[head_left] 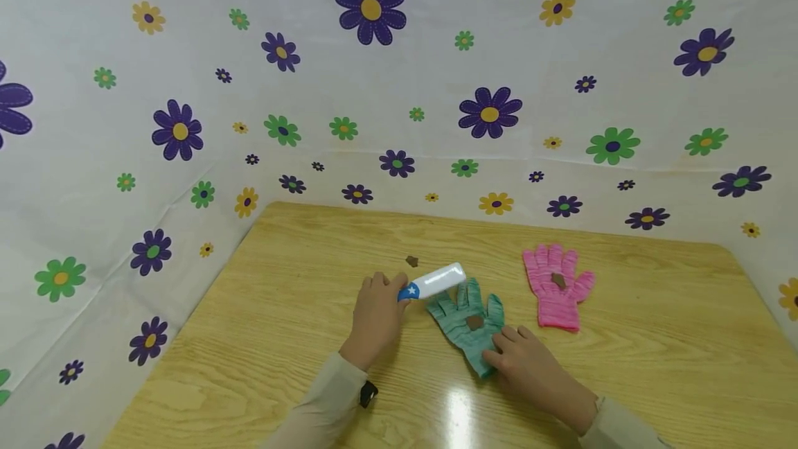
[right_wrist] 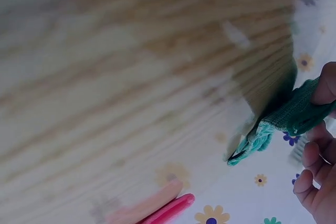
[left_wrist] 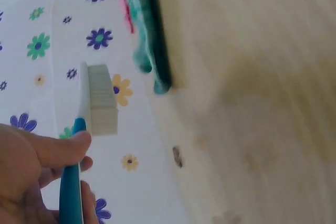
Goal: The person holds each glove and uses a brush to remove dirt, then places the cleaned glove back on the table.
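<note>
My left hand (head_left: 377,317) grips the blue handle of a white-headed brush (head_left: 441,280), held over the fingers of a green knit glove (head_left: 458,331). In the left wrist view the pale bristles (left_wrist: 103,100) face the tabletop, apart from it. My right hand (head_left: 530,369) pinches the green glove near its cuff. The right wrist view has the thumb on one side of the green fabric (right_wrist: 299,108) and fingers on the other. On that glove's palm lies a flat brown piece (head_left: 475,323).
A pink knit glove (head_left: 557,307) lies to the right with a brown piece (head_left: 559,280) on it. Another small brown piece (head_left: 412,261) sits on the wooden table (head_left: 299,262) behind the brush. Flower-printed white sheeting (head_left: 424,68) stands around the table's back and sides.
</note>
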### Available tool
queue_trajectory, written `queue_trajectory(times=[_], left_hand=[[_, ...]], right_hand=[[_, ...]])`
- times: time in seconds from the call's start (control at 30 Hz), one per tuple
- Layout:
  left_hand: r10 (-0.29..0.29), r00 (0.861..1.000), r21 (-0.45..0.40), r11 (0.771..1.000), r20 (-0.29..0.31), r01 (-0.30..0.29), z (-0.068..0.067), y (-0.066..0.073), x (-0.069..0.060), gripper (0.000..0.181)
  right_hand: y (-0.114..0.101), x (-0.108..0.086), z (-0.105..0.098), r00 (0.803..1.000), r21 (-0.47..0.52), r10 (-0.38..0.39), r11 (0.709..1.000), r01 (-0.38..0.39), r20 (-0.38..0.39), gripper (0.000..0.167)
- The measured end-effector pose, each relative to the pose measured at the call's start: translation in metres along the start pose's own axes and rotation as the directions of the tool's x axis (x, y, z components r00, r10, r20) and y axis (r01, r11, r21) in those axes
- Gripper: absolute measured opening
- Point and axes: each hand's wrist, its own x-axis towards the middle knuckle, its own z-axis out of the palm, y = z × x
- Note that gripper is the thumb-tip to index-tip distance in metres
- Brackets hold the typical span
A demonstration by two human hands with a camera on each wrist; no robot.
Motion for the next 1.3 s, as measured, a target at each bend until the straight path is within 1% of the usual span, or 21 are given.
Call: queue_trajectory(times=[0.03,0.07,0.1,0.17,0.23,0.3,0.37,0.4,0.47,0.6,0.67,0.73,0.8,0.87,0.93,1.03,1.1,1.13,1.17,1.23,1.3], left_hand=[[0.015,1.000,0.011,1.000,-0.023,-0.015,-0.003,-0.001,0.001,0.020],[0.037,0.999,0.012,0.999,-0.033,-0.037,-0.005,-0.002,0.001,0.020],[0.067,0.997,0.015,0.998,-0.029,-0.067,-0.007,-0.002,0.001,0.020],[0.133,0.991,0.019,0.991,0.013,-0.133,-0.008,-0.001,0.000,0.021],[0.192,0.979,0.023,0.981,0.074,-0.195,-0.006,0.001,-0.002,0.020],[0.232,0.965,0.034,0.971,0.122,-0.238,-0.003,0.004,-0.004,0.020],[0.252,0.956,0.038,0.965,0.149,-0.261,0.002,0.008,-0.006,0.019],[0.258,0.954,0.041,0.963,0.155,-0.267,0.005,0.009,-0.007,0.019],[0.257,0.954,0.041,0.963,0.157,-0.266,0.008,0.010,-0.007,0.018],[0.219,0.965,0.022,0.974,0.147,-0.224,0.013,0.005,-0.004,0.017],[0.195,0.973,0.015,0.980,0.125,-0.199,0.014,-0.001,-0.001,0.018],[0.182,0.979,0.038,0.982,0.091,-0.186,0.014,-0.006,0.003,0.020],[0.180,0.982,0.068,0.981,0.058,-0.184,0.013,-0.012,0.006,0.021],[0.190,0.981,0.093,0.977,0.039,-0.193,0.012,-0.017,0.008,0.021],[0.206,0.978,0.107,0.972,0.042,-0.210,0.010,-0.020,0.008,0.021],[0.227,0.973,0.120,0.966,0.045,-0.231,0.008,-0.020,0.006,0.021],[0.249,0.968,0.160,0.955,0.035,-0.252,0.006,-0.019,0.004,0.023],[0.267,0.963,0.187,0.945,0.037,-0.269,0.005,-0.017,0.004,0.024],[0.295,0.955,0.224,0.928,0.041,-0.297,0.005,-0.017,0.003,0.025],[0.356,0.933,0.292,0.887,0.059,-0.357,0.006,-0.015,0.003,0.025],[0.403,0.910,0.337,0.848,0.091,-0.409,0.009,-0.014,0.002,0.022]], right_hand=[[0.000,0.000,0.000,1.000,-0.005,-0.003,1.000,0.003,-0.003,0.024],[0.000,0.000,0.000,1.000,-0.010,-0.006,1.000,0.006,-0.003,0.024],[0.000,0.000,0.001,1.000,-0.016,-0.005,1.000,0.005,-0.001,0.024],[0.000,-0.001,0.001,1.000,-0.019,0.000,1.000,0.000,0.008,0.024],[0.000,-0.001,0.001,1.000,-0.015,0.008,1.000,-0.007,0.022,0.024],[0.000,-0.001,0.001,0.999,-0.007,0.013,1.000,-0.012,0.042,0.024],[0.001,-0.001,0.001,0.998,0.000,0.014,1.000,-0.014,0.064,0.023],[0.001,-0.001,0.001,0.997,0.003,0.014,1.000,-0.014,0.072,0.023],[0.001,-0.001,0.001,0.996,0.003,0.011,1.000,-0.011,0.084,0.022],[0.002,-0.003,0.001,0.997,0.002,0.010,1.000,-0.010,0.082,0.022],[0.003,-0.004,0.001,0.997,0.001,0.011,1.000,-0.011,0.079,0.023],[0.004,-0.006,0.000,0.997,0.001,0.011,1.000,-0.011,0.079,0.024],[0.005,-0.008,0.001,0.997,-0.005,0.009,1.000,-0.008,0.074,0.025],[0.005,-0.009,0.002,0.998,-0.003,0.006,1.000,-0.006,0.070,0.025],[0.005,-0.009,0.003,0.998,-0.002,0.007,1.000,-0.006,0.068,0.025],[0.004,-0.008,0.003,0.998,0.006,0.012,1.000,-0.012,0.066,0.024],[0.003,-0.006,0.003,0.997,0.012,0.017,1.000,-0.018,0.070,0.024],[0.003,-0.005,0.003,0.996,0.016,0.021,1.000,-0.022,0.082,0.023],[0.003,-0.004,0.003,0.995,0.019,0.025,0.999,-0.027,0.092,0.023],[0.003,-0.003,0.002,0.995,0.019,0.030,0.999,-0.032,0.093,0.023],[0.003,-0.002,0.002,0.995,0.018,0.030,0.999,-0.032,0.093,0.023]])
